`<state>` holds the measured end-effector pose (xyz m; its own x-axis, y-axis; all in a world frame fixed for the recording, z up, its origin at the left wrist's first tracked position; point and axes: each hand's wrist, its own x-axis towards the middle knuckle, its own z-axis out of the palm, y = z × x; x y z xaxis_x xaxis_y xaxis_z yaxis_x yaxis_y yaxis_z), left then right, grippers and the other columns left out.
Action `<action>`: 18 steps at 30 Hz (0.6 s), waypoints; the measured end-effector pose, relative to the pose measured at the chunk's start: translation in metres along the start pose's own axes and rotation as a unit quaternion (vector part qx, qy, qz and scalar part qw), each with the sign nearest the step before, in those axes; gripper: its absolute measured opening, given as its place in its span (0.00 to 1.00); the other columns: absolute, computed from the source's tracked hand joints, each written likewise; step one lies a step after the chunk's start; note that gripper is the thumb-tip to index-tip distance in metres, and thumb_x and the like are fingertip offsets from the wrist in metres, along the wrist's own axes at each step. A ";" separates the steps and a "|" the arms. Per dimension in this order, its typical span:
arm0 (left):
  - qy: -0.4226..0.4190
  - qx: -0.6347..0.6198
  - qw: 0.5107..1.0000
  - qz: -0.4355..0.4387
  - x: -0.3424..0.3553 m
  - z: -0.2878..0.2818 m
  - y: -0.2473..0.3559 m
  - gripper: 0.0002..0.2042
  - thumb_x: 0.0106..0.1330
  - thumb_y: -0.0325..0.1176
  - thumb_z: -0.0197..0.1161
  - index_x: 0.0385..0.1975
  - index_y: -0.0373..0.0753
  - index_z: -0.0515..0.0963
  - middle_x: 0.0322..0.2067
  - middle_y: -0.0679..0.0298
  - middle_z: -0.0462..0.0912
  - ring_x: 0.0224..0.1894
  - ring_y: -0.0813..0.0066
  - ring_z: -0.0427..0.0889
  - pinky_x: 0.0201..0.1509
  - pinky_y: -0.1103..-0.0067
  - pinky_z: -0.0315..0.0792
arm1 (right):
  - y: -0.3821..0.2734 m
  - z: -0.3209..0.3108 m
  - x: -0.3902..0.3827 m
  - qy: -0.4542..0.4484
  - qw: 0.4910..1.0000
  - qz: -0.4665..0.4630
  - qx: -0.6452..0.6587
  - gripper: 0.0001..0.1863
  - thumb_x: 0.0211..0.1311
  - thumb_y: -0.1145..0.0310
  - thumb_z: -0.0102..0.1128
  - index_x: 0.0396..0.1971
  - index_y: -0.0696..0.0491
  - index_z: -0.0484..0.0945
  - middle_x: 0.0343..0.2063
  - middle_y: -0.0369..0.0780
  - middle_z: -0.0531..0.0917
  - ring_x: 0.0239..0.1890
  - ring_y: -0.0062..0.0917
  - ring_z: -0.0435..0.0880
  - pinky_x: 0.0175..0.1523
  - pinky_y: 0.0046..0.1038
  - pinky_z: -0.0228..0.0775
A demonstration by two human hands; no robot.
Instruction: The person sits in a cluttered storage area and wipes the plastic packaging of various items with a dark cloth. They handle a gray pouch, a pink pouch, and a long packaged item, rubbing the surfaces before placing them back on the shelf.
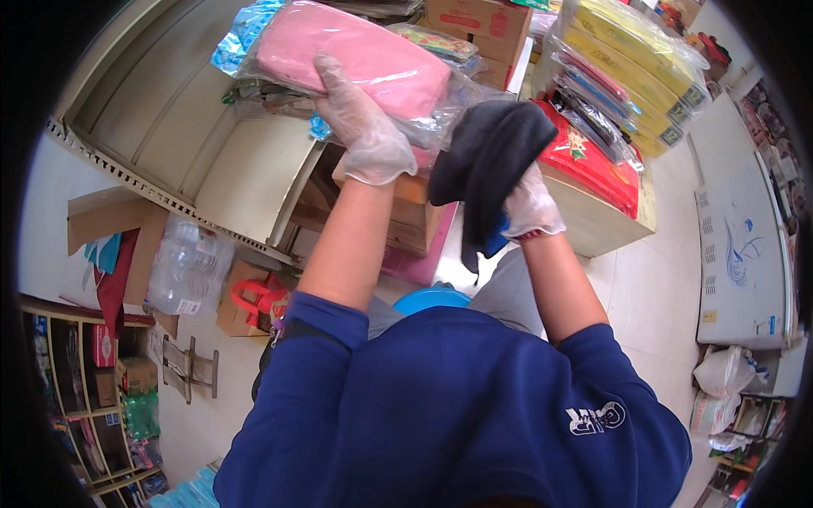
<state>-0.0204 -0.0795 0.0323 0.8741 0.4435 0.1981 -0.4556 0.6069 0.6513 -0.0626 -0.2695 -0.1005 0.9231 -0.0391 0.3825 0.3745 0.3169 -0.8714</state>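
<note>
My left hand (364, 135), in a clear glove, grips the near side of a pink item in a clear plastic bag (356, 52), lifted over a pile of packaged goods at the edge of a beige metal shelf (250, 173). A blue printed packet (235, 46) shows behind it. My right hand (529, 203), also gloved, holds a folded black cloth (483, 157), its fingers mostly hidden by the fabric. A small blue item (498, 237) shows under the cloth. Beside that hand lies a red printed package (584, 173) with bagged items on it.
Stacked yellow packages (631, 63) stand at upper right, cardboard boxes (461, 30) behind. A white chest freezer (741, 245) runs along the right. Below are a blue basin (432, 298) between my legs, plastic bottles (186, 271), a small wooden stool (190, 368) and shelving (85, 415) at lower left.
</note>
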 end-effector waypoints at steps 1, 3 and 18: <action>-0.001 0.011 1.000 0.000 -0.007 0.001 -0.004 0.37 0.64 0.58 0.61 0.62 0.35 0.62 0.56 0.58 0.71 0.54 0.65 0.73 0.58 0.69 0.72 | 0.007 0.011 0.007 0.018 0.999 -0.039 -0.030 0.19 0.69 0.66 0.51 0.56 0.59 0.70 0.52 0.47 0.75 0.58 0.38 0.73 0.67 0.43 0.62; -0.020 -0.017 1.000 -0.008 -0.019 0.005 -0.015 0.33 0.65 0.54 0.62 0.62 0.39 0.63 0.56 0.62 0.71 0.55 0.69 0.72 0.60 0.70 0.69 | 0.001 0.046 0.022 0.092 0.981 0.039 0.163 0.18 0.69 0.63 0.52 0.53 0.57 0.72 0.49 0.46 0.76 0.55 0.37 0.74 0.64 0.43 0.64; -0.036 -0.056 0.998 -0.018 -0.018 -0.002 -0.027 0.30 0.67 0.53 0.62 0.60 0.38 0.66 0.52 0.61 0.73 0.52 0.69 0.74 0.59 0.70 0.70 | -0.032 0.070 0.015 0.164 0.958 0.157 0.177 0.13 0.61 0.63 0.62 0.42 0.52 0.77 0.31 0.37 0.81 0.28 0.26 0.81 0.33 0.30 0.78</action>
<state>-0.0240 -0.1020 0.0094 0.8980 0.3743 0.2313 -0.4366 0.6935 0.5731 -0.0664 -0.2135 -0.0454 0.9847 -0.1670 -0.0494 0.0745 0.6606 -0.7470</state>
